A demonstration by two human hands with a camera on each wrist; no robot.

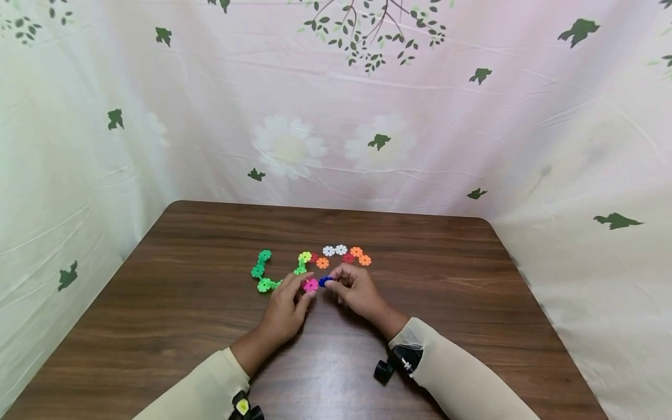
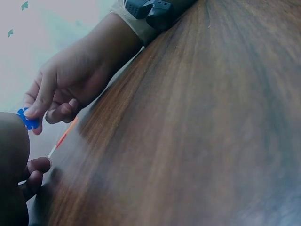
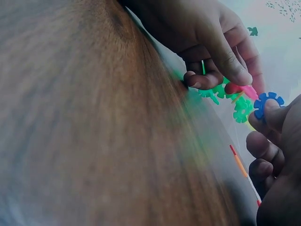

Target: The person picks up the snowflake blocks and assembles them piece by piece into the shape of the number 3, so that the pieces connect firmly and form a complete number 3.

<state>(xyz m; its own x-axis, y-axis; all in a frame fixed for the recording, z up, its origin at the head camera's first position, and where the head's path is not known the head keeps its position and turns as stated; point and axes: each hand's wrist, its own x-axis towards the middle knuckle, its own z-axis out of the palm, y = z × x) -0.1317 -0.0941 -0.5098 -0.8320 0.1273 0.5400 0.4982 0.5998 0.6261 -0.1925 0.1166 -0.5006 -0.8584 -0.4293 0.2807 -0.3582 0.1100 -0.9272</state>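
My right hand (image 1: 362, 296) pinches a blue notched interlocking disc (image 1: 324, 281) between thumb and fingers; the left wrist view also shows this blue disc (image 2: 29, 123) at the thumb tip. Just left of it, my left hand (image 1: 282, 312) holds a pink notched disc (image 1: 311, 285) by its edge. The two discs are right beside each other. In the right wrist view the pink disc (image 3: 249, 90) is largely covered by the thumb. A chain of joined green discs (image 1: 258, 271) curves behind the left hand, which hides part of it. A yellow-green disc (image 1: 305, 256) sits at the chain's far end.
Beyond the hands, loose discs lie on the brown wooden table (image 1: 441, 315): orange discs (image 1: 322, 263), white discs (image 1: 328, 251) and red discs (image 1: 348, 258). A patterned curtain (image 1: 325, 105) hangs around the table's back and sides.
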